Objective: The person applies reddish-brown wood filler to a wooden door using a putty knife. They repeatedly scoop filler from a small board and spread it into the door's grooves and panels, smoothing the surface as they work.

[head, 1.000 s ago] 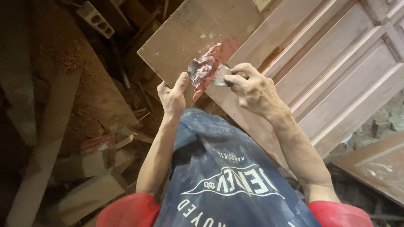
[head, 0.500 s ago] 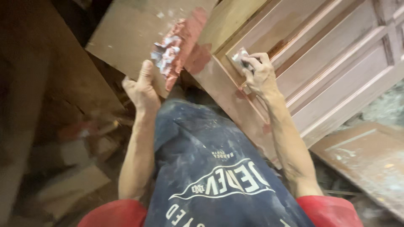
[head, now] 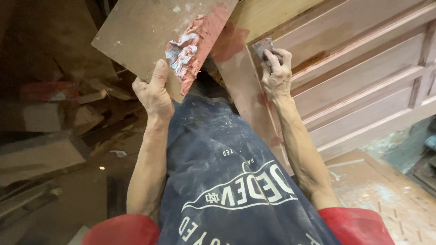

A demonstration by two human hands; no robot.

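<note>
Workshop floor, dim, littered with timber offcuts (head: 41,154) and a flat panel (head: 377,190) lying low on the right.

Item 1. Dark blue printed apron (head: 227,181), dusty, hanging nearest the camera between both forearms; red sleeves at the lower edge.

Item 2. Left hand (head: 154,93), clenched on the lower edge of a brown board (head: 145,31), thumb laid up its face. Board was tilted face-up, apparently so it could serve as a palette within easy reach of the other hand.

Item 3. Wood filler (head: 188,52), a ragged ridge of reddish-pink paste streaked with pale blue-white, was heaped along the board edge just right of the left thumb. It looked thick, soft and worked over.

Item 4. Right hand (head: 277,75), fingers closed on a small putty knife (head: 263,47), its blade projecting just beyond the fingertips and pressed flat to the door, seemingly to spread paste thinly.

Item 5. Panelled wooden door (head: 363,81), pinkish-brown, leaning at an angle beyond the right hand. Reddish smears (head: 229,41) showed left of the fingertips and further down the stile below the wrist.
</note>
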